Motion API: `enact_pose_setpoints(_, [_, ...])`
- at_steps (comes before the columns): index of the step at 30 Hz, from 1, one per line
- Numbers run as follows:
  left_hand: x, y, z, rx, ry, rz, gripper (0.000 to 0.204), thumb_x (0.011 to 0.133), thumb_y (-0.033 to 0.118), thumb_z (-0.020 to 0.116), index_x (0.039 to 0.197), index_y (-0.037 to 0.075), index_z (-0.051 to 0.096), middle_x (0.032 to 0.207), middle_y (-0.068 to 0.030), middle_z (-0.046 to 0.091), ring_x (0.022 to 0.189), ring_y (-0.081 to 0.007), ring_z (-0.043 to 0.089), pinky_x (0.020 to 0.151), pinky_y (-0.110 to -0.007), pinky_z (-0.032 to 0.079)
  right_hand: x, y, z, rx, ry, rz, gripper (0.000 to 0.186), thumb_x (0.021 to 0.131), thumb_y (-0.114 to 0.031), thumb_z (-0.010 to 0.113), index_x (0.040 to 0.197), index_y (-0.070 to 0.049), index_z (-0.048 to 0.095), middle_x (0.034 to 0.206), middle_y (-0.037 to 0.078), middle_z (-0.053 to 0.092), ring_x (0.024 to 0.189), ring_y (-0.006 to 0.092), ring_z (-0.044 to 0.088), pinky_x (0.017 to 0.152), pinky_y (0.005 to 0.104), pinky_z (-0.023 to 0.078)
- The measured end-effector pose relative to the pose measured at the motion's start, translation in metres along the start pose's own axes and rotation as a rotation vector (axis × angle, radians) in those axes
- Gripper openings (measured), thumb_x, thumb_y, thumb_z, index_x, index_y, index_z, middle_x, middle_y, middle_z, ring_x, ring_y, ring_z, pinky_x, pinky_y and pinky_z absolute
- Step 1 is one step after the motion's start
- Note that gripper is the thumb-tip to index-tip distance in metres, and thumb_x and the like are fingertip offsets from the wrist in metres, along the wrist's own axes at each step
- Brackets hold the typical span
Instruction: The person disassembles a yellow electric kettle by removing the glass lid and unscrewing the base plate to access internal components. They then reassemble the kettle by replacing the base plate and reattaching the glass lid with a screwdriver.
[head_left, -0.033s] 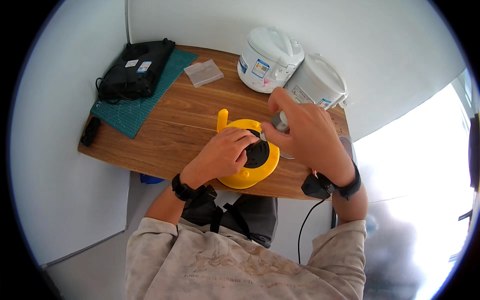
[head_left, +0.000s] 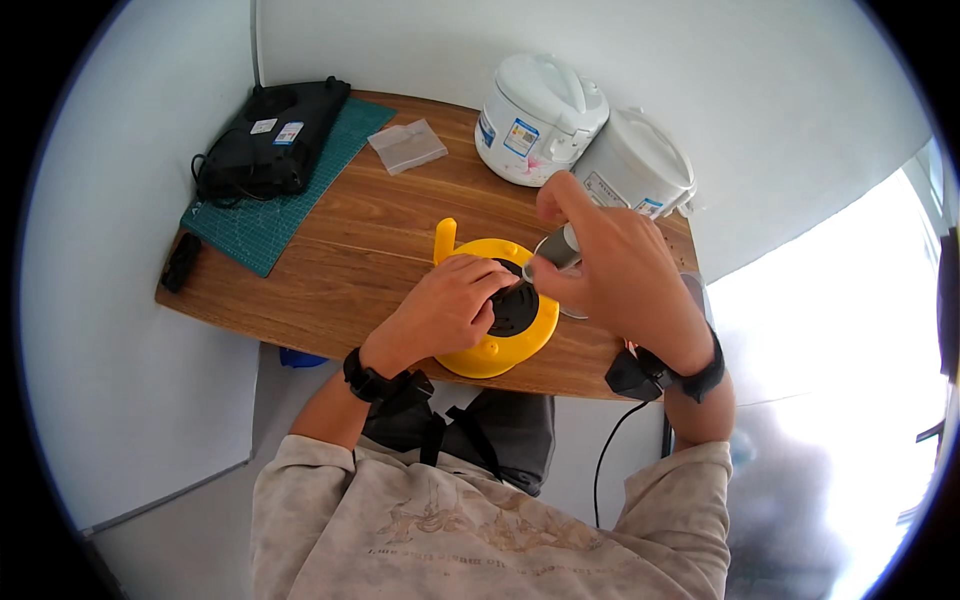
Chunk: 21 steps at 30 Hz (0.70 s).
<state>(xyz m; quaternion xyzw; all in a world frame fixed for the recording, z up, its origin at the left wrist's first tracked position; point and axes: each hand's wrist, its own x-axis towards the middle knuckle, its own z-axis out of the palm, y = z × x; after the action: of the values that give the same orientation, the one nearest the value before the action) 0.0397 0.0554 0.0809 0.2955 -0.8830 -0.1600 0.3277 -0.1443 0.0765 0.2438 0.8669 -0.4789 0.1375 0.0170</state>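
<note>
A yellow cable reel [head_left: 515, 352] with a black slotted centre [head_left: 516, 312] lies flat near the table's front edge, its yellow handle [head_left: 445, 240] sticking up at the far left. My right hand [head_left: 625, 265] is wrapped round a grey cylindrical screwdriver [head_left: 557, 250], tilted with its narrow end down toward the black centre. My left hand [head_left: 445, 305] rests over the reel's left side. Its thumb and fingers are pinched together beside the screwdriver's tip; what they hold, if anything, is hidden. Both wrists wear black straps with devices.
Two white rice cookers [head_left: 535, 125] stand at the back right. A clear plastic bag [head_left: 408, 146] lies behind the reel. At the left, a black appliance [head_left: 275, 140] with a cord sits on a green cutting mat [head_left: 245, 235], near a small black object [head_left: 181, 263].
The screwdriver and my right fingers have shifted slightly, and more of the grey body shows. My left hand and the reel have stayed in place.
</note>
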Motion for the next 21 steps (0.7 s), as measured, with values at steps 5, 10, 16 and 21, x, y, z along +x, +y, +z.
enact_pose_setpoints(5, [-0.001,-0.001,0.003,0.012,0.010,-0.007,0.036,0.090,0.008,0.060,0.125,0.003,0.062,0.125,-0.0148,0.064,0.121,-0.0302,0.058,0.110,-0.043,0.042,-0.001,-0.007,0.001,0.024,-0.007,-0.009,0.041,0.086,-0.032,0.073,0.107,-0.006,0.048,0.073,0.011,0.064,0.066,0.0331,0.064,0.055,0.0420,0.047])
enact_pose_setpoints(10, [-0.003,-0.003,0.002,0.022,0.003,-0.003,0.036,0.089,0.008,0.061,0.125,0.003,0.063,0.126,-0.0149,0.063,0.122,-0.0303,0.057,0.110,-0.043,0.042,0.002,-0.008,0.002,0.016,0.002,0.127,0.042,0.085,-0.031,0.076,0.107,-0.008,0.049,0.079,0.013,0.064,0.070,0.0310,0.065,0.059,0.0385,0.048])
enact_pose_setpoints(16, [-0.001,-0.001,0.002,0.042,-0.004,-0.024,0.035,0.089,0.008,0.061,0.123,0.002,0.063,0.124,-0.0146,0.064,0.122,-0.0304,0.058,0.110,-0.042,0.042,0.002,-0.003,0.007,0.243,0.088,-0.101,0.037,0.087,-0.029,0.073,0.104,-0.008,0.047,0.068,0.010,0.061,0.058,0.0300,0.060,0.054,0.0385,0.045])
enact_pose_setpoints(21, [-0.001,0.001,-0.002,0.002,-0.020,-0.033,0.035,0.088,0.008,0.061,0.123,0.001,0.063,0.126,-0.0153,0.063,0.122,-0.0312,0.057,0.110,-0.043,0.042,0.002,-0.007,0.000,0.029,-0.047,0.109,0.040,0.085,-0.030,0.076,0.103,-0.008,0.048,0.075,0.012,0.061,0.064,0.0286,0.062,0.056,0.0375,0.045])
